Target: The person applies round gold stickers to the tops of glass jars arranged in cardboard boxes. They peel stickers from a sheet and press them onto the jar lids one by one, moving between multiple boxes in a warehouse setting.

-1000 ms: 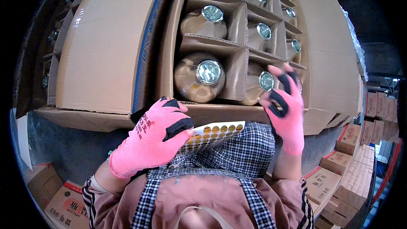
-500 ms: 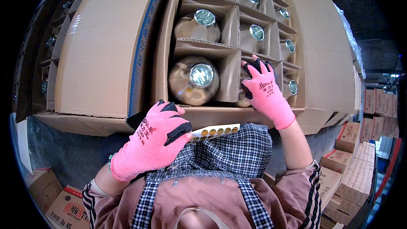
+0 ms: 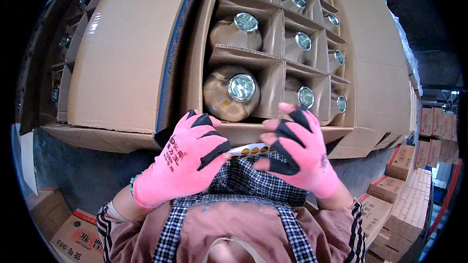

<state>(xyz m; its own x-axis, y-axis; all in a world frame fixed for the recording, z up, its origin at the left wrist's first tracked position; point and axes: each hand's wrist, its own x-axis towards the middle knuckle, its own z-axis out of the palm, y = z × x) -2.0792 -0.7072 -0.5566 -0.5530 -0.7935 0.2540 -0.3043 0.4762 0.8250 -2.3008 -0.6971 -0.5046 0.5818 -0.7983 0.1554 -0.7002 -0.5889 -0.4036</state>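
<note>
My left hand (image 3: 187,160), in a pink glove with black-coated fingers, is closed on the edge of a white sheet of round gold stickers (image 3: 251,150). The sheet lies in front of my checked apron, just below the carton's near wall. My right hand (image 3: 300,148), gloved alike, hovers at the sheet's right end with bent fingers and thumb apart. No sticker can be made out on its fingertips. Beyond my hands, an open carton (image 3: 243,130) holds several round, shiny flask liners (image 3: 231,92) with silvery mouths, each upright in a cardboard compartment. The nearest middle liner (image 3: 305,97) stands just beyond my right hand.
A large carton flap (image 3: 122,53) stretches along the left, with another divided carton of liners (image 3: 63,41) past it. The right flap (image 3: 380,63) folds outward. Stacked cartons (image 3: 378,209) stand at lower right, and one carton (image 3: 78,236) at lower left.
My right hand has drawn back from the near middle compartment to the sticker sheet, uncovering the liner there. My left hand keeps hold of the sheet. The view has shifted slightly.
</note>
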